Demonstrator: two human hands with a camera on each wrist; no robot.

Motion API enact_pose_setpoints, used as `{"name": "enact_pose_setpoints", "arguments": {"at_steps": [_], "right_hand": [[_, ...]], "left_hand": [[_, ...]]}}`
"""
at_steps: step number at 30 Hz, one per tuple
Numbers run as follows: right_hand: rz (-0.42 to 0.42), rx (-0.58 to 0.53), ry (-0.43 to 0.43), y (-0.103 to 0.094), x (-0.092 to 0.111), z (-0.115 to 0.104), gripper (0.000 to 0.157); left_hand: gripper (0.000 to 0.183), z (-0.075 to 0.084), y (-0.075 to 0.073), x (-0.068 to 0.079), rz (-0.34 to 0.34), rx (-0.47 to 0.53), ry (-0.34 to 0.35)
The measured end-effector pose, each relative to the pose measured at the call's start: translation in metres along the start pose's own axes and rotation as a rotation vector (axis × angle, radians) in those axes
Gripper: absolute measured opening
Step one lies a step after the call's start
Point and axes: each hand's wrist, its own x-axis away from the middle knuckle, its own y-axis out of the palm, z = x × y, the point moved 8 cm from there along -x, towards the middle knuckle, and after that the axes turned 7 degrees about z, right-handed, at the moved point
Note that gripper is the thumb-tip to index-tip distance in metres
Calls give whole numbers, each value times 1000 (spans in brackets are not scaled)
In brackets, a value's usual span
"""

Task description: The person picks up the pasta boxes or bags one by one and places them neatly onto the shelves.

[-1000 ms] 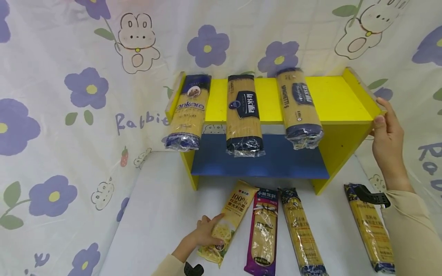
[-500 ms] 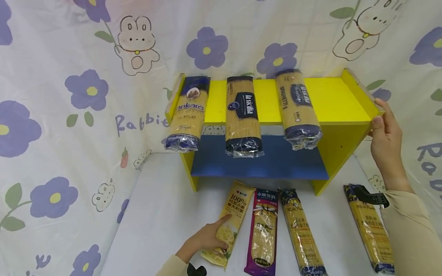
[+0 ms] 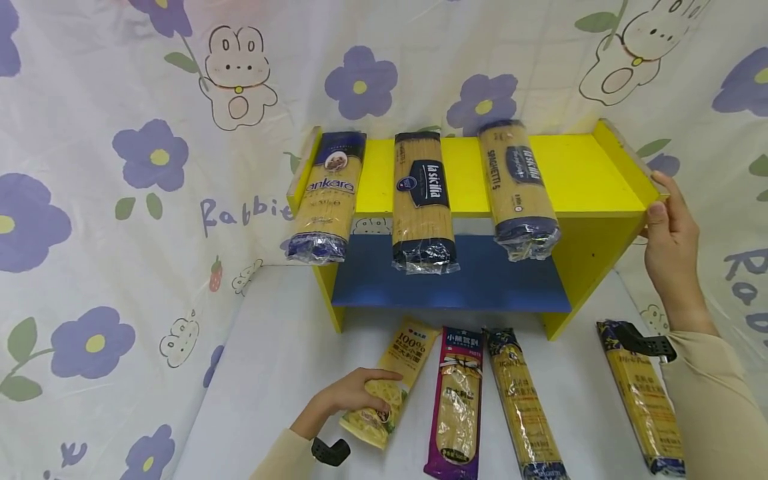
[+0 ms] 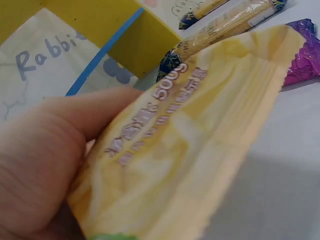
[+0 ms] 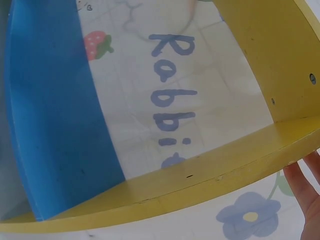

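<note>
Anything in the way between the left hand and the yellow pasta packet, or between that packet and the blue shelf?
Nothing visible: the left hand grips the yellow packet, and no object stands between it and the blue shelf. Higher up, three packets jut past the front edge of the yellow top shelf.

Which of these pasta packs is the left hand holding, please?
The left hand holds the yellow pack marked 100%, leftmost in front of the shelf; it alone shows no dark blue or purple.
</note>
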Motion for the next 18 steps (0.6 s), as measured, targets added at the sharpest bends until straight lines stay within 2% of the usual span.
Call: {"name": "enact_pose_setpoints", "arguments": {"at_steps": [5,10,14,18], "right_hand": [[-7,2,1,0,1,-4,43],[-5,-15,-9,-1,4,-13,42],[-6,-25,-6,0,5,-16,42],[-6,-26,-8,0,5,-18,42]], "left_hand": [[64,0,0,7,-31,41,2],[70,2,4,14,-60,42,43],[71,-3,6,23,-68,63,38],[70,-7,6,33,-80,139,56]]}}
